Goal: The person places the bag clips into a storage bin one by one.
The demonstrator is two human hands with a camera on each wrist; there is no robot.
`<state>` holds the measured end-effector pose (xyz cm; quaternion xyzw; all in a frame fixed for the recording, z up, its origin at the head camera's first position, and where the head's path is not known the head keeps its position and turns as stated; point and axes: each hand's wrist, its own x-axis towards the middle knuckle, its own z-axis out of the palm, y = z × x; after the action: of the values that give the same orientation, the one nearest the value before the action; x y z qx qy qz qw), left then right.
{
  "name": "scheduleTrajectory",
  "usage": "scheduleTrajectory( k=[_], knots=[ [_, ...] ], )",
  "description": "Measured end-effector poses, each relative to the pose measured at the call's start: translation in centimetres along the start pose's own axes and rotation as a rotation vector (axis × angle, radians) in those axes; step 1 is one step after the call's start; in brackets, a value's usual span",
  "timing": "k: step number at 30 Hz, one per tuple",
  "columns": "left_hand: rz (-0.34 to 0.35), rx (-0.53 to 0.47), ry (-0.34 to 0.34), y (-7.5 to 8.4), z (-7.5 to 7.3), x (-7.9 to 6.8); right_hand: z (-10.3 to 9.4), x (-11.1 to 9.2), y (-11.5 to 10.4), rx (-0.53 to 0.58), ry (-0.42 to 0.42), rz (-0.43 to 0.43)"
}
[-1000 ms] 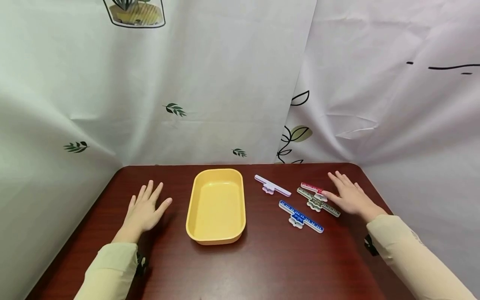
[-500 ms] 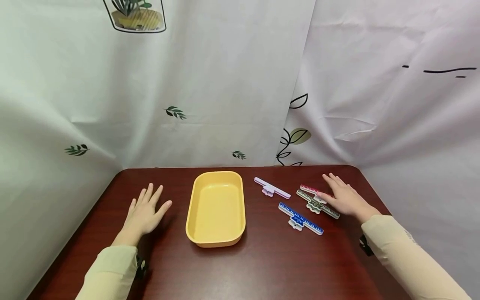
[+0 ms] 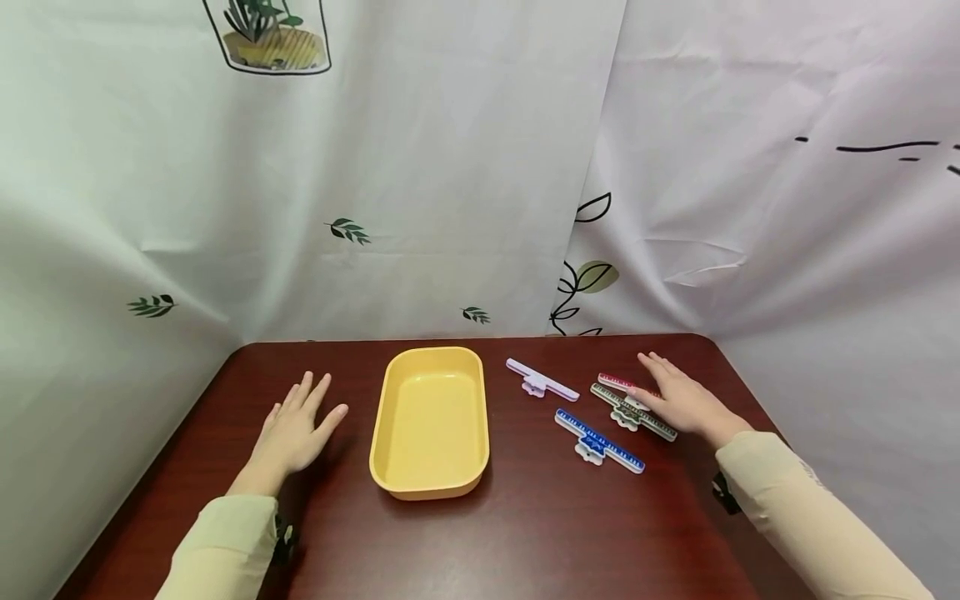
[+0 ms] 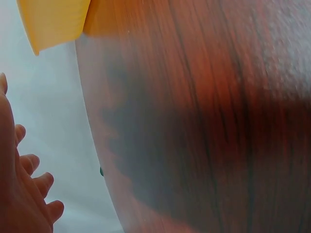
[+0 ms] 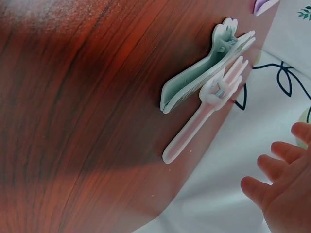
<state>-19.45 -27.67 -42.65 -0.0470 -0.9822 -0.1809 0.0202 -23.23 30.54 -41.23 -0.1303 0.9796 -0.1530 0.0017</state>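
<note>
My left hand (image 3: 288,433), fingers straight and thumb spread, hovers over the table to the left of a yellow tray (image 3: 430,433). In the left wrist view its shadow falls on the wood and a corner of the tray (image 4: 56,24) shows at the top. My right hand (image 3: 688,404), also straight-fingered, is above a red ruler clip (image 3: 613,381) and hides part of it. Against that one lies a dark green ruler clip (image 3: 654,424). A blue ruler clip (image 3: 615,452) is nearer me, a lilac one (image 3: 551,385) farther left. Both hands hold nothing.
The dark red wooden table (image 3: 525,533) has rounded far corners. A pale patterned cloth (image 3: 420,167) hangs right behind its far edge and along both sides. The tray stands between the left hand and the clips.
My right hand has shifted a little left, farther over the red clip. The left hand stays beside the tray with slight finger movement. The head view has tilted up slightly; tray and clips stay put.
</note>
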Motion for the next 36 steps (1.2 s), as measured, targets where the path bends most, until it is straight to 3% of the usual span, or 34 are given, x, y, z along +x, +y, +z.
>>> scheduleTrajectory(
  k=[14,36],
  knots=[
    [0.033,-0.02,0.053,0.4,0.3,0.2,0.2,0.2,-0.8,-0.012,0.001,-0.007],
    [0.024,-0.078,0.034,1.4,0.8,0.1,0.5,0.5,-2.1,-0.001,0.029,-0.027]
  ],
)
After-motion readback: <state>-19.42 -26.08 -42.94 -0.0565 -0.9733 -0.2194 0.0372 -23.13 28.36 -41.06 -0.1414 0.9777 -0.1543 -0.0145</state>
